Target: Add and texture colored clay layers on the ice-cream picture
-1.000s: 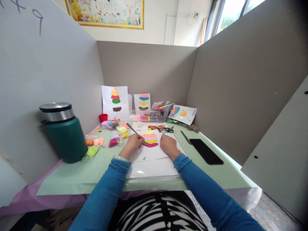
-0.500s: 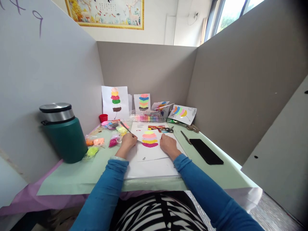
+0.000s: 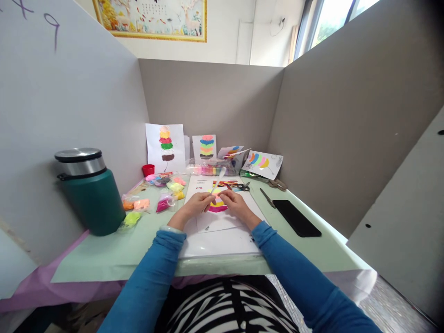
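My left hand (image 3: 194, 206) and my right hand (image 3: 235, 204) meet over a white sheet (image 3: 222, 221) bearing a picture of stacked coloured bands (image 3: 218, 208), mostly hidden by the fingers. Both hands pinch a thin white stick tool (image 3: 218, 179) that points up and away from me. The sheet lies on a stack of white paper (image 3: 218, 243) on the pale green table cover (image 3: 118, 252).
A dark green flask (image 3: 90, 192) stands at the left. Several small bags of coloured clay (image 3: 163, 189) lie left of the sheet. Scissors (image 3: 243, 187), a black phone (image 3: 297, 217) and a metal tool (image 3: 268, 198) lie to the right. Finished pictures (image 3: 165, 147) lean against the back wall.
My left hand moved right from the sheet's left edge and swung the tool upright. My right hand moved left to meet it, and both now hold the tool over the picture.
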Motion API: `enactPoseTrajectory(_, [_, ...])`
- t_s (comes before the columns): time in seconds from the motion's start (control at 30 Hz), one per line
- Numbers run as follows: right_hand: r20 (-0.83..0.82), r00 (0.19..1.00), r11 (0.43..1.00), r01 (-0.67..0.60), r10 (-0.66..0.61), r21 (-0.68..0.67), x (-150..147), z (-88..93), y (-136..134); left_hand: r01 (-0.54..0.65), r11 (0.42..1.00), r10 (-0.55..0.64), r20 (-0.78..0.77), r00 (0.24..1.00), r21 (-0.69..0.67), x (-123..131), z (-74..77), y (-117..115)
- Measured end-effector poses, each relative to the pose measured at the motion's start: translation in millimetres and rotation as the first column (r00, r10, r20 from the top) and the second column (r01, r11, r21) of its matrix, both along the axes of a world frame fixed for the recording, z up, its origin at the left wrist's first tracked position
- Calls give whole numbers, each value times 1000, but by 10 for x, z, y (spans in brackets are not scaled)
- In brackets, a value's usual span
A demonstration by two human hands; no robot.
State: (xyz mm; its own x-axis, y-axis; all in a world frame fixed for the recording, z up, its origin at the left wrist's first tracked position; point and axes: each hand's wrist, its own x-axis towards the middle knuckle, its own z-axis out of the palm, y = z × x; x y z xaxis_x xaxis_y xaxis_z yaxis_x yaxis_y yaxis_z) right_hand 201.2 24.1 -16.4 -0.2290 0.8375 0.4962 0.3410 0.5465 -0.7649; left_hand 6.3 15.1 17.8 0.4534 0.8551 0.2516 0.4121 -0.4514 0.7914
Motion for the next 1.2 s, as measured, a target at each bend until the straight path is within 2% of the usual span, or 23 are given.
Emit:
enactPoseTrajectory(0.07, [-95, 981, 977, -179, 168, -116, -42, 37, -33, 42, 999, -42, -105, 994, 1, 16, -17, -6])
enactPoseTrajectory(0.13, [-168, 962, 954, -243, 215, -172, -64, 68, -51, 46, 999, -49, -162, 986, -19, 23, -24, -7])
enactPoseTrajectory(0.33, [-449, 889, 964, -194, 95, -180, -32, 45, 18, 10, 1000, -11, -145, 989, -4, 16, 7, -25])
enactPoseTrajectory(0.4, [-454, 886, 959, -204, 95, -198, -38, 25, 29, 26, 1000, -28, -167, 985, -11, 22, 5, -27])
enactPoseTrajectory(0.47, [-392, 909, 944, -242, 141, -223, -55, 19, 23, 42, 999, -48, -177, 983, -32, 29, -7, -21])
enactPoseTrajectory(0.53, [-367, 916, 939, -256, 160, -230, -69, 27, 16, 20, 999, -27, -171, 985, -44, 29, -19, -9])
enactPoseTrajectory(0.67, [-487, 873, 968, -150, 34, -201, -65, 43, 28, -59, 998, 57, -178, 982, -11, 7, -16, 5])
enactPoseTrajectory(0.83, [-407, 908, 966, -186, 98, -182, -86, 19, 56, -97, 995, 102, -282, 954, 32, 10, -13, 15])
enactPoseTrajectory(0.9, [-445, 896, 973, -105, 3, -206, -71, 7, 97, -189, 979, 202, -267, 942, 74, 1, -23, 38])
enactPoseTrajectory(0.97, [-508, 850, 967, 7, -141, -255, -15, -7, 159, -316, 937, 346, -253, 904, 151, -28, -36, 68])
enactPoseTrajectory(1.03, [-530, 812, 951, 94, -245, -295, 66, -24, 226, -366, 900, 426, -299, 854, 238, -69, -50, 90])
enactPoseTrajectory(1.1, [-496, 823, 945, 143, -278, -293, 135, -45, 274, -329, 910, 408, -407, 817, 252, -103, -59, 91])
enactPoseTrajectory(1.2, [-426, 862, 946, 166, -276, -277, 161, -72, 291, -242, 954, 298, -602, 741, 175, -115, -54, 54])
